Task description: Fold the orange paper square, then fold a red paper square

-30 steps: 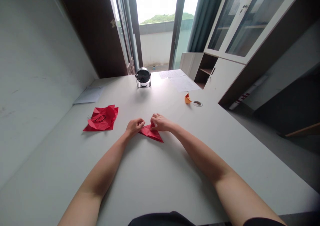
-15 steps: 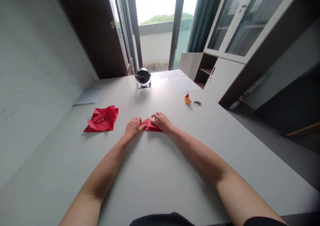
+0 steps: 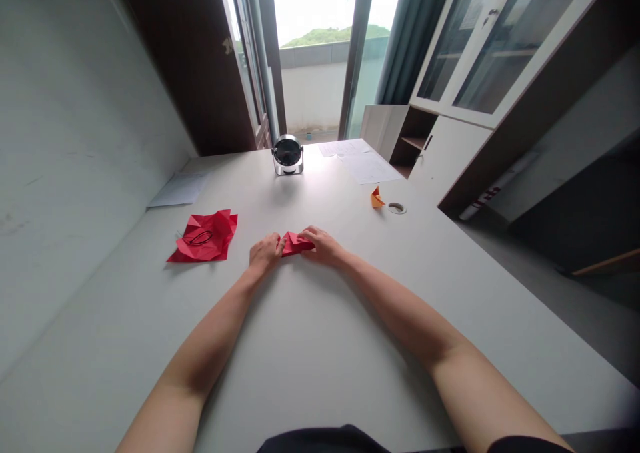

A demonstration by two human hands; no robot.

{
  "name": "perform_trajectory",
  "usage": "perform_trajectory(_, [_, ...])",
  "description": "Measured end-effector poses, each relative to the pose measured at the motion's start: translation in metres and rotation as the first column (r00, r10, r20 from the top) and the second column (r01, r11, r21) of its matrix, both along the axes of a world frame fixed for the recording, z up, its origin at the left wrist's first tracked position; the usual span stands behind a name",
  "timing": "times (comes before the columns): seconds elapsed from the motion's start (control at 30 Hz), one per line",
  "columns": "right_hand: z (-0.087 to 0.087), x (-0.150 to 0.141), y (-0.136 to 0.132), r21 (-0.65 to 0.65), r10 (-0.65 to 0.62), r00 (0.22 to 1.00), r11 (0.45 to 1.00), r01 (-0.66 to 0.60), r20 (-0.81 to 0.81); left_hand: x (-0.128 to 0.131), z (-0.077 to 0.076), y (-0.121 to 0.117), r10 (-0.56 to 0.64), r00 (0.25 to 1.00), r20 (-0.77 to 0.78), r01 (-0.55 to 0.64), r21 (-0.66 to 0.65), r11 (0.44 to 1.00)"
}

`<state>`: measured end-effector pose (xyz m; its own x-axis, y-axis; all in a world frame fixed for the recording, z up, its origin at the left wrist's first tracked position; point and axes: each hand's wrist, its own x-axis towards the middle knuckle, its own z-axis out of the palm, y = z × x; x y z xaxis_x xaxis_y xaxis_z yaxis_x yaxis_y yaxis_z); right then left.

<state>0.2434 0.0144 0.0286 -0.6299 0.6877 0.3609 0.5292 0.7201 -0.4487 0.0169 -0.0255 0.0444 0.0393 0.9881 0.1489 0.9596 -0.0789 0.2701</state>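
Note:
A small folded piece of red paper (image 3: 295,244) lies between my hands on the white table (image 3: 310,333). My left hand (image 3: 266,251) grips its left end, thumb toward the middle. At the other end, my right hand (image 3: 323,245) pinches the paper between thumb and fingers. The fingers hide both ends of the paper. Off to the left rests a creased, partly unfolded sheet of red paper (image 3: 217,239), with a thin dark loop (image 3: 199,238) on top of it.
A small orange folded-paper piece (image 3: 377,198) stands beside a round cable hole (image 3: 397,208) at right. Toward the back is a round black device in a silver stand (image 3: 288,154). Paper sheets (image 3: 370,169) lie at the back right, another (image 3: 179,190) by the left wall.
My right hand has changed from fingers resting over the paper to a pinch on its right end. The red paper looks shorter, its right part lifted or folded in.

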Motion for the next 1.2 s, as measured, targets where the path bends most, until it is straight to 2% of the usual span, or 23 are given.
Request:
perform_trajectory(0.17, [0.003, 0.0, -0.003, 0.01, -0.023, 1.0, 1.0, 0.023, -0.015, -0.002, -0.001, 0.0, 0.008, 0.999, 0.04, -0.007, -0.002, 1.0])
perform_trajectory(0.37, [0.007, 0.0, -0.01, -0.037, -0.038, 0.998, 0.999, 0.036, -0.051, -0.004, -0.003, 0.002, 0.036, 0.999, 0.031, -0.036, 0.001, 0.999])
perform_trajectory(0.5, [0.007, -0.003, -0.012, 0.018, -0.078, 0.997, 0.997, 0.078, -0.026, -0.007, -0.003, 0.003, 0.035, 0.997, 0.061, -0.034, -0.016, 0.999])
perform_trajectory(0.7, [0.008, -0.005, -0.012, 0.117, -0.134, 0.991, 0.984, 0.134, -0.006, 0.001, 0.006, -0.004, -0.089, 0.99, 0.108, 0.083, 0.063, 0.995])
perform_trajectory(0.87, [0.009, -0.004, -0.012, 0.112, -0.14, 0.99, 0.984, 0.141, -0.011, 0.011, 0.013, -0.012, -0.218, 0.975, 0.046, 0.214, 0.082, 0.973])
perform_trajectory(0.97, [0.009, -0.004, -0.012, 0.101, -0.143, 0.988, 0.984, 0.149, -0.065, 0.01, 0.011, -0.012, -0.23, 0.973, 0.027, 0.227, 0.073, 0.971])
perform_trajectory(1.07, [0.009, -0.007, -0.013, 0.077, -0.173, 0.972, 0.979, 0.187, -0.157, 0.007, 0.007, -0.008, -0.228, 0.971, 0.075, 0.221, 0.097, 0.971])
perform_trajectory(1.2, [0.008, -0.016, -0.013, -0.065, -0.314, 0.897, 0.949, 0.31, -0.31, 0.004, 0.005, -0.006, -0.21, 0.953, 0.22, 0.189, 0.112, 0.976])
